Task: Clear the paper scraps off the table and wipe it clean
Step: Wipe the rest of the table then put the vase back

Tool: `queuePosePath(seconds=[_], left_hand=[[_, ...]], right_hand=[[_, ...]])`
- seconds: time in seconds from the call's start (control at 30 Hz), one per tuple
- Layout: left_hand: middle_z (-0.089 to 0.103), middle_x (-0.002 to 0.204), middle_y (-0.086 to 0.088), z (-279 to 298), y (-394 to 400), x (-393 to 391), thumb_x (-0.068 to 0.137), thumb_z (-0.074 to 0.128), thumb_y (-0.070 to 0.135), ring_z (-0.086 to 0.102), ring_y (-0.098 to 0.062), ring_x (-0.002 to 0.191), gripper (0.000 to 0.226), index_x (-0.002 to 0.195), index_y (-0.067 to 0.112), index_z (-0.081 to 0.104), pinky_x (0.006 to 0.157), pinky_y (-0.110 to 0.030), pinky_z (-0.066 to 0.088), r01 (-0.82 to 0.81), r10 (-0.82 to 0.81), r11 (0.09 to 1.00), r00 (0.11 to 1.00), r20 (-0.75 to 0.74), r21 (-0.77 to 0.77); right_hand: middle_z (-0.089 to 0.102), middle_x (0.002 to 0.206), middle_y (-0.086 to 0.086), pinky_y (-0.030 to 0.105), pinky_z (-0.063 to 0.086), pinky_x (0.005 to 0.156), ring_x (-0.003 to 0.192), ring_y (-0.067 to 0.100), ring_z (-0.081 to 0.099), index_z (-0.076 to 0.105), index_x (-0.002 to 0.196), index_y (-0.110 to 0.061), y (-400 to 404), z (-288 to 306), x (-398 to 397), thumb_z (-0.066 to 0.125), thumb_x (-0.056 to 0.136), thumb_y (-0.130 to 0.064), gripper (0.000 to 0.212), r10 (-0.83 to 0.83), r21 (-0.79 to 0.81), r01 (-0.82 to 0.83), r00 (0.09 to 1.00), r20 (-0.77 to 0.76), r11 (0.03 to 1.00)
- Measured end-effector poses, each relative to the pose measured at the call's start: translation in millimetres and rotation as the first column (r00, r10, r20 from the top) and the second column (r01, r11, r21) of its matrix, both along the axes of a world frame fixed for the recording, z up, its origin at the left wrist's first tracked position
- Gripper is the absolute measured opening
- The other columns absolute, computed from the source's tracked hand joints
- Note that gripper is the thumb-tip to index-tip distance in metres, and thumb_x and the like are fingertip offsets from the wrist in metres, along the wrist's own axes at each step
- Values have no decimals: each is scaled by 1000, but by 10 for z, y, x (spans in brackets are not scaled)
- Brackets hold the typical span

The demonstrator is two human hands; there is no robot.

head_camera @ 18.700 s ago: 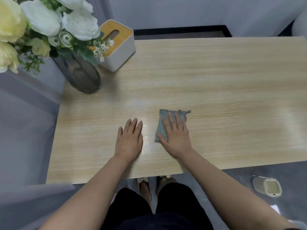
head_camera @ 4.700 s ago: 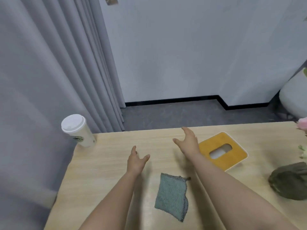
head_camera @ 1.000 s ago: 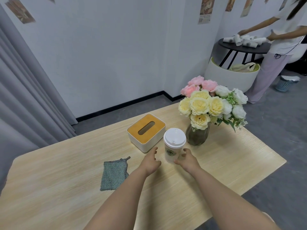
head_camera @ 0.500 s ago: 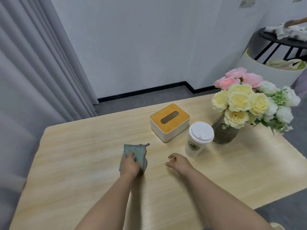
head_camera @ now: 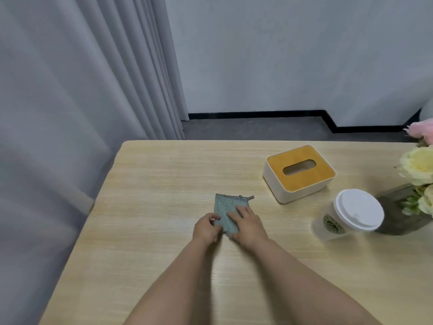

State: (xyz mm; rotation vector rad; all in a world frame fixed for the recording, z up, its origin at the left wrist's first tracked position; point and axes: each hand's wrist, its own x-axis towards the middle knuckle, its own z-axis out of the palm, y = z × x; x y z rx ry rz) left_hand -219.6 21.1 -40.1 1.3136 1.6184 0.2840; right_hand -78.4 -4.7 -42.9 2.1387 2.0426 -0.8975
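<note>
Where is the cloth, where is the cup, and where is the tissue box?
cloth (head_camera: 228,207): head view, on its bare upper middle.
cup (head_camera: 359,209): head view, on its white lid.
tissue box (head_camera: 281,168): head view, on its orange top beside the slot.

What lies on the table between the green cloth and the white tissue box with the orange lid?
Nothing: in the head view only bare wooden table lies between the green cloth and the white tissue box.
</note>
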Motion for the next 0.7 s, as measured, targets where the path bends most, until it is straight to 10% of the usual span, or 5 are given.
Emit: queuePosePath(seconds=[0.27,0.7], left_hand=[[52,69,5,60,200,-316,76,55,-8,49,-15,69,31,84,20,64,66,-20,40,-15,11,995,999,38,97],[47,136,-9,-192,1136,-1695,93,49,11,40,-22,127,36,129,9,53,104,-24,28,76,12,930,971,-237,359]], right_hand=[[-5,160,-1,49,-3,116,146,27,-11,7,150,-36,239,-130,-306,46,91,-54,73,144,-38,-141,986,85,989],[-6,159,-4,49,-10,114,145,28,-14,2,148,-42,1051,-306,-1059,5,78,-75,78,77,60,-85,990,115,995]])
